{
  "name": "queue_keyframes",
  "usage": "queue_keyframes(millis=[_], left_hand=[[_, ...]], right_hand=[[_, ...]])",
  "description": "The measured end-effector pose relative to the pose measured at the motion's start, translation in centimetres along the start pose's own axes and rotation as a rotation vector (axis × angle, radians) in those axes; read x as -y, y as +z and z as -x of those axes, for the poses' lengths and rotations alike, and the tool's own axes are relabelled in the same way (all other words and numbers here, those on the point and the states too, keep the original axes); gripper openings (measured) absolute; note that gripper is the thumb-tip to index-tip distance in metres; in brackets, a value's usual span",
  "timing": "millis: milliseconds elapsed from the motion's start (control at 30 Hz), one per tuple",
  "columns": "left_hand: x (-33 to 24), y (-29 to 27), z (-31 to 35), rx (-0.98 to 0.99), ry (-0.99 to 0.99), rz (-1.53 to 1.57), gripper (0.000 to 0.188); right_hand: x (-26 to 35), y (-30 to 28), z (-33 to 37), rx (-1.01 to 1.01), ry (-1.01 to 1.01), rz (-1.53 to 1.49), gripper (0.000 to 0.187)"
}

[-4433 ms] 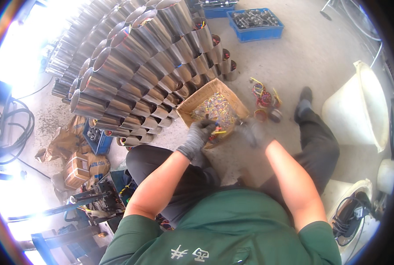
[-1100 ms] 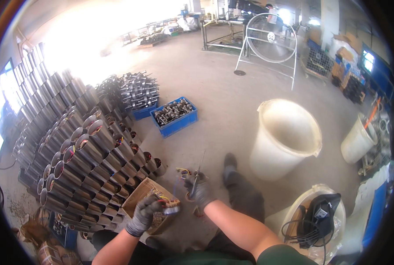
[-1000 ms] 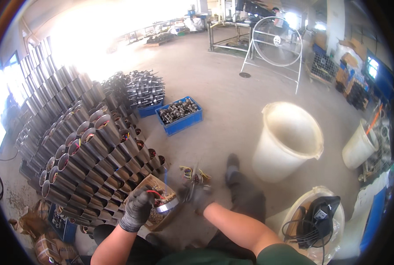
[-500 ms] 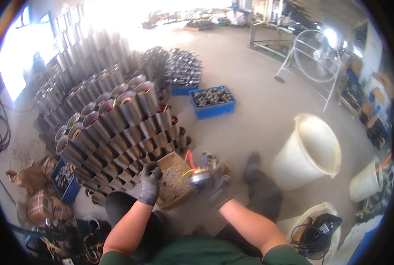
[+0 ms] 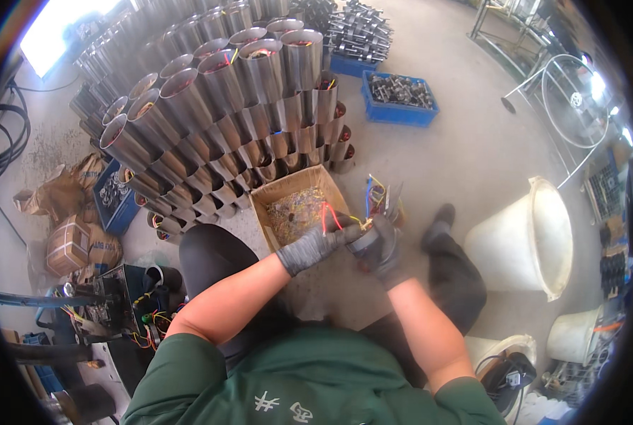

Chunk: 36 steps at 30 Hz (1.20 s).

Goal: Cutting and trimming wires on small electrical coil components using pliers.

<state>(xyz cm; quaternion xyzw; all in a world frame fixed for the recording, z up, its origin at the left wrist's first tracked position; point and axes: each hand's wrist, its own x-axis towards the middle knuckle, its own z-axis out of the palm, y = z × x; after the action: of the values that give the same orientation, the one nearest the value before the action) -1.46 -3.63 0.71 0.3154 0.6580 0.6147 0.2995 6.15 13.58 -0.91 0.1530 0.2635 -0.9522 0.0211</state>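
Just right of the cardboard box, my gloved right hand curls its fingers round a wired part, whose round metal side shows through my grip. My gloved left hand meets it from the left, above the box's near right side, fingers drawn together beside a red wire that stands up; whether they pinch it I cannot tell. Coloured scraps lie inside the box. On its far side stand stacked steel tubes; a blue crate of metal parts sits farther right, and a white tub leans into view at right.
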Motion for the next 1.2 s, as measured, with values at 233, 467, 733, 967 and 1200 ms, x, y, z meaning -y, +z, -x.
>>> queue_keyframes(millis=[233, 467, 733, 967, 1200], left_hand=[[0.0, 0.5, 0.2, -0.03, -0.42, 0.488, 0.037], [3.3, -0.1, -1.1, -0.311, -0.432, 0.951, 0.024], [0.4, -1.7, -1.5, -0.241, -0.404, 0.166, 0.029], [2.4, -1.3, -0.1, -0.13, -0.229, 0.137, 0.026], [1.2, -1.2, -0.9, -0.453, -0.106, 0.235, 0.011]], right_hand=[[-1.7, -3.3, -1.1, -0.016, -0.189, 0.542, 0.04], [-1.4, -5.4, -2.5, -0.152, -0.008, 0.144, 0.046], [-2.4, -5.3, -1.6, 0.042, -0.26, 0.427, 0.051], [-1.6, 0.3, 0.5, 0.242, -0.515, 1.204, 0.053], [-1.4, -1.6, -0.5, 0.021, -0.115, 0.327, 0.047]])
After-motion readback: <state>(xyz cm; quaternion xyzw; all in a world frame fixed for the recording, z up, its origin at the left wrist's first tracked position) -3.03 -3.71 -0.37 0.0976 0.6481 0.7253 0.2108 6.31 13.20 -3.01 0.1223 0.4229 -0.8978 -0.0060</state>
